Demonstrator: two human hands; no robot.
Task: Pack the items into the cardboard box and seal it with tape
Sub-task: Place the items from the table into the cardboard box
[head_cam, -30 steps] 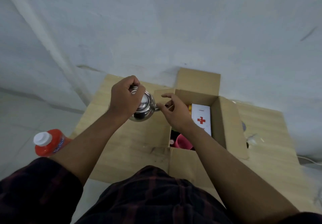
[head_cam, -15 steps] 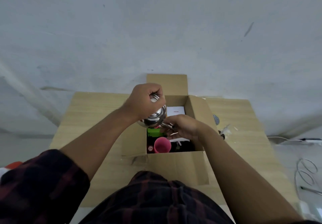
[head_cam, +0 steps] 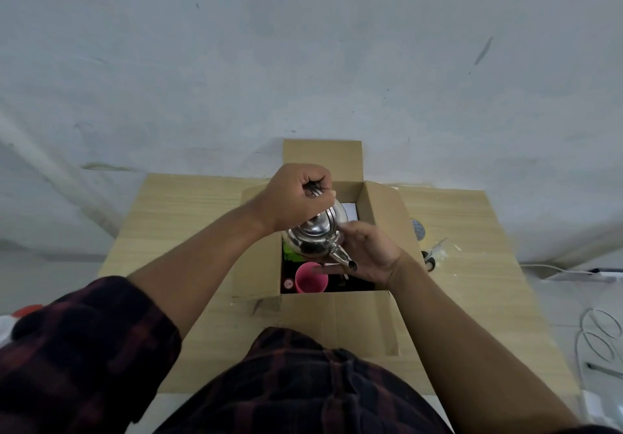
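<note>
A shiny steel kettle hangs over the open cardboard box on the wooden table. My left hand grips its handle from above. My right hand rests its palm against the kettle's right side by the spout, which points toward me; its fingers are hidden behind the kettle. Inside the box I see a pink cup, a green item and the corner of a white carton. All the box flaps stand open.
On the table to the right of the box lie a round perforated metal piece and a small dark object. White cables lie on the floor at right. A red bottle peeks in at the left edge.
Both hands carried the kettle from left of the box to above its opening. The spout has turned toward me, and my right hand shifted from the spout to the kettle's side.
</note>
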